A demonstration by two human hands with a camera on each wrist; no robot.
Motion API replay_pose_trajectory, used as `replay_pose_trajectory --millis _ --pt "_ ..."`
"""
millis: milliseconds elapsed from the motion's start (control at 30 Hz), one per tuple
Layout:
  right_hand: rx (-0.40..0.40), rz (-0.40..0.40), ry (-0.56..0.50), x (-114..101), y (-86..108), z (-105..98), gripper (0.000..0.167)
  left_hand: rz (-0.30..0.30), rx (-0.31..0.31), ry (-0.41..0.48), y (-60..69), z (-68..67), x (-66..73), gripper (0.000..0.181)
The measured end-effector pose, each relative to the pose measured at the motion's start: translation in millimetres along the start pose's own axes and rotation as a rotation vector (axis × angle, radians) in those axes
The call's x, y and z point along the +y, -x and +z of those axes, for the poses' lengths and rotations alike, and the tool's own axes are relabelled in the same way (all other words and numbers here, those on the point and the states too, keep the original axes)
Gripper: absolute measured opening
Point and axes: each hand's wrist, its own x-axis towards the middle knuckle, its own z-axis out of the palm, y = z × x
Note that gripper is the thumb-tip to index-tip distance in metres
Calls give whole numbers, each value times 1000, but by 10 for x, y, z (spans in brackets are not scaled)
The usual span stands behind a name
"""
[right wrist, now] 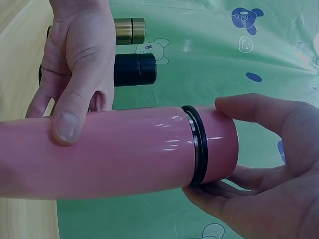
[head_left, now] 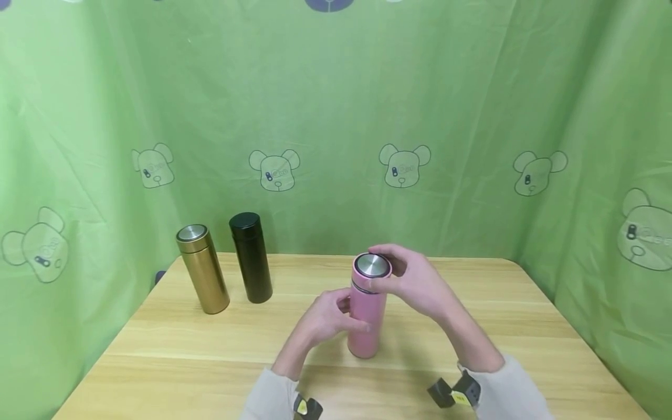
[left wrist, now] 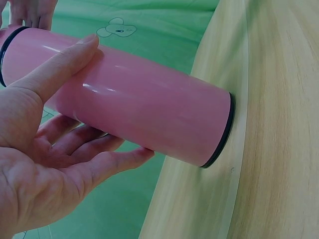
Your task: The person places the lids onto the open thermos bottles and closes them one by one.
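Note:
A pink thermos bottle [head_left: 366, 321] with a brushed-metal disc on its lid [head_left: 372, 265] is upright at the middle of the wooden table. My left hand [head_left: 328, 318] grips its body from the left, thumb across the front, as the left wrist view also shows. Around the lid, the fingers and thumb of my right hand [head_left: 415, 280] hold from the right. A black ring [right wrist: 200, 144] and a thin shiny band show at the seam between lid and body in the right wrist view. The bottle's dark base rim [left wrist: 222, 134] is by the tabletop.
To the left on the table [head_left: 178, 356] stand a gold thermos bottle [head_left: 206, 280] and a black thermos bottle [head_left: 254, 262], side by side. Behind and at both sides hangs a green curtain [head_left: 336, 210] with bear-head prints.

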Motion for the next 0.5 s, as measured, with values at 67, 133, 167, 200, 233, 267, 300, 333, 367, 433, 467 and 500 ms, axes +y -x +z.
replay_pose_trajectory --millis 67,133,167,200,233,267,300,333,367,433,467,500 --pt "10 7 18 -10 -2 1 66 3 -2 3 -1 2 0 64" --pt "31 20 56 -26 -6 8 67 5 -3 3 -1 5 0 64" --pt "42 28 78 -34 -10 14 68 5 -3 4 -2 6 0 64" --pt "54 35 99 -42 -15 21 69 6 -3 4 -1 7 1 64" --pt "66 45 120 -49 -19 28 70 6 -3 4 1 7 2 63" --pt "76 52 137 -55 -24 35 71 8 -3 5 0 8 3 63" --pt "84 58 150 -58 -28 41 71 9 -4 7 0 8 4 63" --pt "89 64 156 -59 -32 46 71 10 -4 9 0 8 5 63" --pt "93 67 162 -60 -35 49 71 11 -5 10 0 7 6 63" --pt "91 70 169 -61 -37 49 72 13 -4 7 2 6 8 63" --pt "86 69 170 -61 -37 46 72 14 -3 5 1 6 8 63" --pt "76 66 171 -63 -36 40 73 13 -3 4 3 5 8 63"
